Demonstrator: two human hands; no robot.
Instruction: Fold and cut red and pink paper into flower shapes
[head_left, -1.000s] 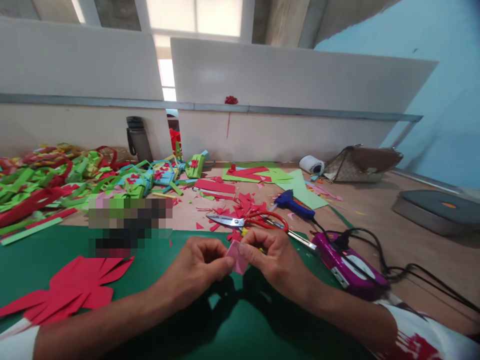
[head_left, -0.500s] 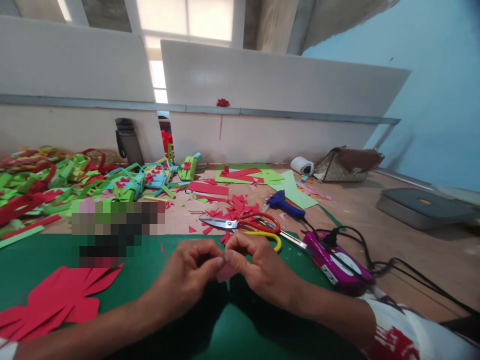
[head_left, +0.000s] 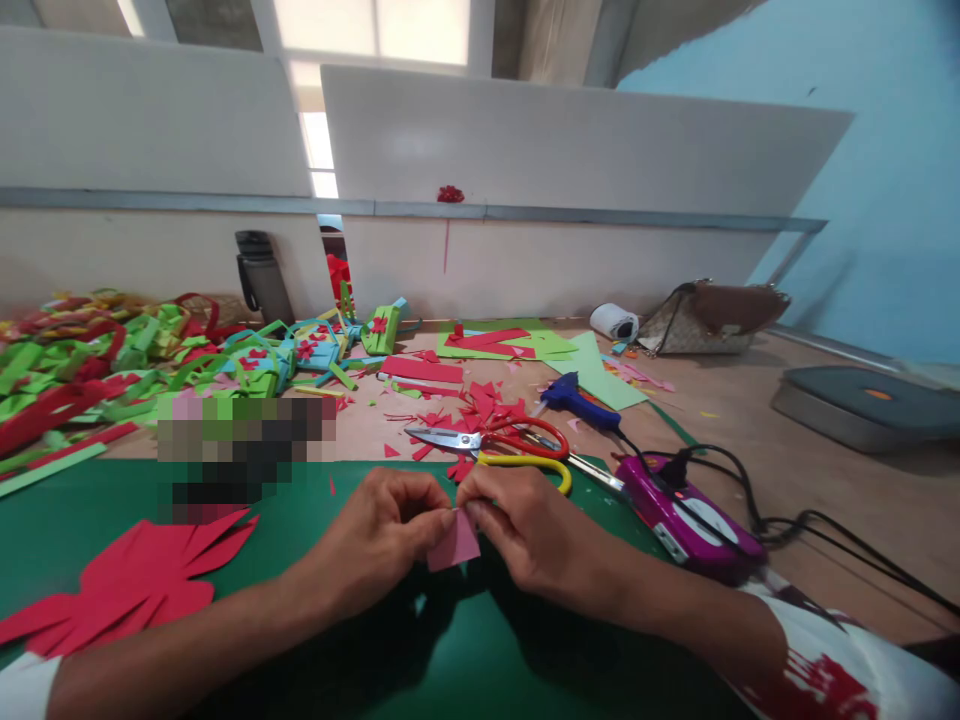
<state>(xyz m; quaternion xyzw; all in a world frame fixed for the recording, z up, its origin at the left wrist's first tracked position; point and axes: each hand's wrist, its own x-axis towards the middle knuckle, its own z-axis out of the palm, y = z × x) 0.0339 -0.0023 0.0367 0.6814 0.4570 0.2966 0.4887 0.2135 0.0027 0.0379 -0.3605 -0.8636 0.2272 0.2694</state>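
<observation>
Both hands meet over the dark green cutting mat (head_left: 465,660), pinching a small pink paper piece (head_left: 454,545) between them. My left hand (head_left: 386,535) grips its left edge with curled fingers. My right hand (head_left: 525,530) pinches the top right edge with thumb and forefinger. The paper hangs just above the mat. Red-handled scissors (head_left: 495,440) and yellow-handled scissors (head_left: 536,465) lie right behind my hands.
A large red cut paper shape (head_left: 127,585) lies on the mat at left. Green and red paper strips (head_left: 90,370) pile at far left. A blue glue gun (head_left: 577,400), a purple device (head_left: 686,520) with black cables, a handbag (head_left: 712,320), a tape roll (head_left: 613,322) and a dark bottle (head_left: 259,275) sit around.
The pink paper, almost hidden between my fingers half a second ago, now shows again as a flat piece below my fingertips. Both hands stayed in nearly the same place.
</observation>
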